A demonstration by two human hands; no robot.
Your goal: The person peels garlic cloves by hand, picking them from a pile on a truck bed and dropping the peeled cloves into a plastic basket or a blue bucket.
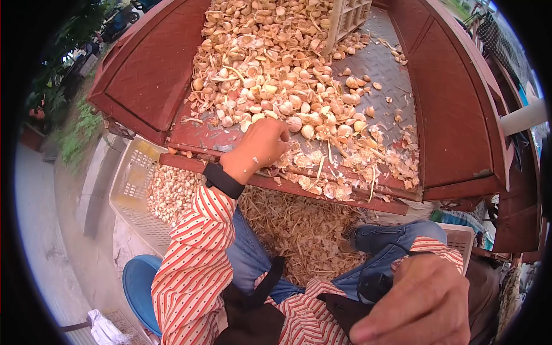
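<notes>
Loose garlic cloves point(293, 75) and papery skins are heaped on the metal bed of a red cart. My left hand point(259, 148), with a black band at the wrist, rests at the heap's near edge. Its fingers curl in among the cloves, and whatever they hold is hidden. Close to the camera at the lower right is my right hand point(422, 302), raised over my lap. Its fingers are bent and drawn together; I cannot make out anything between them. Loose garlic skins point(339, 187) lie along the cart's front lip.
A pale plastic crate point(129, 198) holding garlic cloves stands left below the cart. Stalks and skins point(296, 230) are piled between my legs. A wooden-looking slatted frame point(347, 23) stands in the heap. Red side panels point(460, 103) flank the bed. A blue round container point(141, 290) sits lower left.
</notes>
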